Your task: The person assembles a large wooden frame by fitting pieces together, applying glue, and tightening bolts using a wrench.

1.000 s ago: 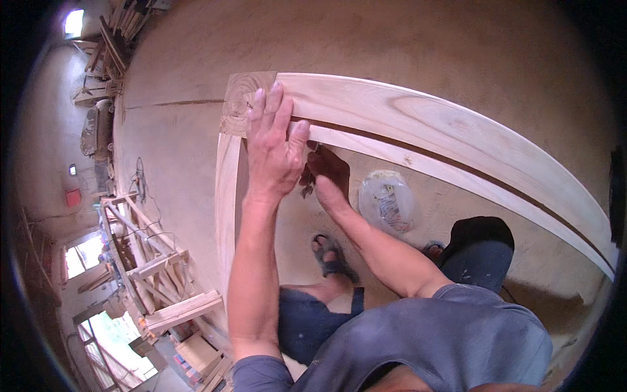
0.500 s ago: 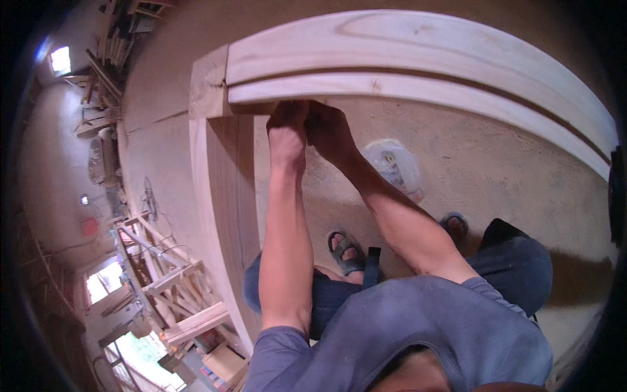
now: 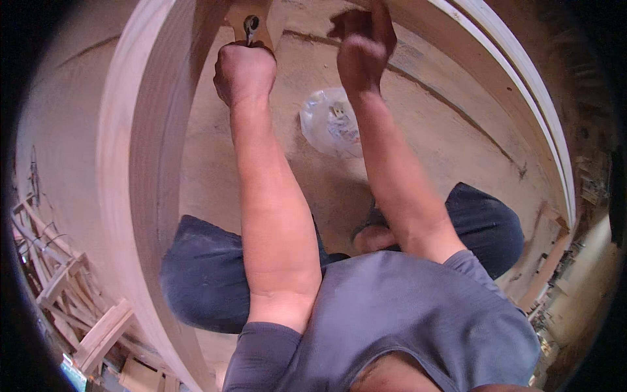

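Observation:
My left hand [image 3: 245, 70] is closed in a fist around a wrench [image 3: 251, 26], whose ring-shaped metal head sticks up past the fingers. The rest of the wrench is hidden in the fist. Just beyond it stand the inner faces of a pale wooden frame, with a thick post [image 3: 147, 130] on the left. My right hand [image 3: 364, 55] is up by the underside of the curved wooden rail [image 3: 470, 59], slightly blurred. Its fingers look apart, and I make out nothing in them. Whether a fingertip touches the rail I cannot tell.
A clear plastic bag [image 3: 330, 123] with small pieces inside lies on the dusty floor between and beyond my forearms. My bent knees [image 3: 202, 274] are inside the frame. Stacked timber [image 3: 72, 281] stands at the lower left.
My hands, together under the rail before, are now apart, the right one moved to the right. The wrench head has come into sight in my left hand. The view has shifted closer over the frame.

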`<state>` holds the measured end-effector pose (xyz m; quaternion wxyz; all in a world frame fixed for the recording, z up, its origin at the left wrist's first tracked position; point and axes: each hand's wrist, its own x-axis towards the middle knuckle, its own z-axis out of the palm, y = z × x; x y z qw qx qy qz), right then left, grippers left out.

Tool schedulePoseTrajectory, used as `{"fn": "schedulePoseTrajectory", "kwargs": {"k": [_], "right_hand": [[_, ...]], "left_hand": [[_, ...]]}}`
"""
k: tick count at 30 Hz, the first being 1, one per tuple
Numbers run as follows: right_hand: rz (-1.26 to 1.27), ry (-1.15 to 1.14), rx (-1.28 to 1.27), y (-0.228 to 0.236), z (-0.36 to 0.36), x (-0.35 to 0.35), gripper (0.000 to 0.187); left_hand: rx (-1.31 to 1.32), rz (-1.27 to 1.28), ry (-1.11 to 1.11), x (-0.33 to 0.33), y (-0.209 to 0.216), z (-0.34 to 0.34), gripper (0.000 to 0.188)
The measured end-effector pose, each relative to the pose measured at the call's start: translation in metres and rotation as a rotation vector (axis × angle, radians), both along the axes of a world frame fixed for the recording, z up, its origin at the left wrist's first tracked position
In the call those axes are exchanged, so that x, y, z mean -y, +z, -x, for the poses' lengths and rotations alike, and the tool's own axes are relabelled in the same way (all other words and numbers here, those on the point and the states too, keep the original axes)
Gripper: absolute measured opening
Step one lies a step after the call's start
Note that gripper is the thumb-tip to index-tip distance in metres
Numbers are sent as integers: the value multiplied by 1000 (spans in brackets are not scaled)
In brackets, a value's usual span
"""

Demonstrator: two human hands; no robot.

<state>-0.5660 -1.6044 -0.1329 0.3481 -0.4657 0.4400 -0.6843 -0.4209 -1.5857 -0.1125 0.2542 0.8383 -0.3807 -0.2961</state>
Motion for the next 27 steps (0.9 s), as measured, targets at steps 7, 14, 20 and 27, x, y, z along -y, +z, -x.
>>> {"fn": "schedulePoseTrajectory", "kwargs": {"k": [7,14,20,27], "right_hand": [[-63,-70,-213,-5,-30,57,16],[234,-647,-425,-10,-60,90,23],[-50,-270,303,-29,-61,100,23],[-146,73,441,-15,-56,50,20]], "left_hand": [[-352,135,-59,-18,-69,26,30],[-328,121,-55,-16,-75,28,30],[-323,188,-13,-21,-75,20,31],[-411,297,103,-18,-90,28,32]]}}
